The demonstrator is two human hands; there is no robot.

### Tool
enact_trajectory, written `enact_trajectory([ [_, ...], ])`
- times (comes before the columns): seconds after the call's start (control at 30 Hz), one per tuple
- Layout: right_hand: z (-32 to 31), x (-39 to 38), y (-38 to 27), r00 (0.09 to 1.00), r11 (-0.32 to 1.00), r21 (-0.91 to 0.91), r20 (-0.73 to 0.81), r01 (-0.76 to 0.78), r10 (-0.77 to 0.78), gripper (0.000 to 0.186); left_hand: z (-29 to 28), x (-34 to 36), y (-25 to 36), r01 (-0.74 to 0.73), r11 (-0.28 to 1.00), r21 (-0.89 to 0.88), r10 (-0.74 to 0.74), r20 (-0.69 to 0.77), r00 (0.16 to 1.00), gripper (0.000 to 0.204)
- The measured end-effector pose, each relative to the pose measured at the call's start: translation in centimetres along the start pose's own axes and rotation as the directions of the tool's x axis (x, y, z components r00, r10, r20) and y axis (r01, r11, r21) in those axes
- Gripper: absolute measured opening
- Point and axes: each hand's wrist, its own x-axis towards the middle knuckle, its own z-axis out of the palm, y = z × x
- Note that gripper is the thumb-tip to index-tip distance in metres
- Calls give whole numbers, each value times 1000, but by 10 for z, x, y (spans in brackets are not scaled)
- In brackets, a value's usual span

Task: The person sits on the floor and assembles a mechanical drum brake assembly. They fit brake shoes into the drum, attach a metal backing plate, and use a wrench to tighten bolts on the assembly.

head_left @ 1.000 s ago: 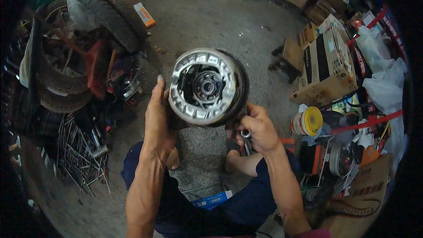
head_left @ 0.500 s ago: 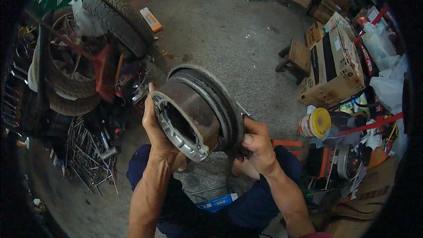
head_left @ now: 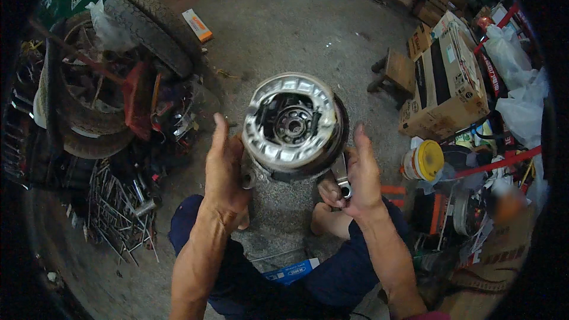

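Observation:
Between my hands is a round metal wheel hub (head_left: 308,157), its silver, ribbed open face tilted up toward me. A dark cavity and a round centre boss show inside it. My left hand (head_left: 226,169) supports its left side, thumb raised off the metal and fingers partly hidden. On the right, my right hand (head_left: 363,181) holds the other side, also with its thumb up. A shiny metal piece with a ringed end (head_left: 345,191) lies against the right fingers; I cannot tell whether it is a loose wrench or part of the hub.
Left are tyres (head_left: 151,29), a red metal part (head_left: 137,101) and a heap of thin metal rods (head_left: 115,207). Right are a wooden stool (head_left: 394,77), a cardboard box (head_left: 447,77) and a yellow-lidded bucket (head_left: 428,160). A blue box (head_left: 293,271) lies between my legs.
The hub has turned from a sideways tilt so its ribbed open face points up toward me. Both thumbs have lifted off it, and the ringed metal piece now shows by my right fingers.

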Motion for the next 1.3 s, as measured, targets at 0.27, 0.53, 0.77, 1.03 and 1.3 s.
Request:
enact_trajectory([
  [0.27,3,15,11,991,974,183,35,-133,129,78,7,7,-4,133,954,268,-55,-280,958,42],
  [0.53,31,25,31,963,988,105,-258,110,-80,72,12,-2,-11,92,984,151,-40,-320,947,37],
  [0.77,46,32,35,901,976,-42,-377,214,-214,69,2,-5,-26,56,992,112,-26,-255,967,37],
  [1.03,23,16,17,998,999,-14,-34,-50,50,72,-3,-4,10,110,961,256,-20,-331,943,37],
  [1.3,20,16,17,996,994,68,-26,-87,89,76,-8,5,-1,125,968,218,-31,-392,920,38],
])
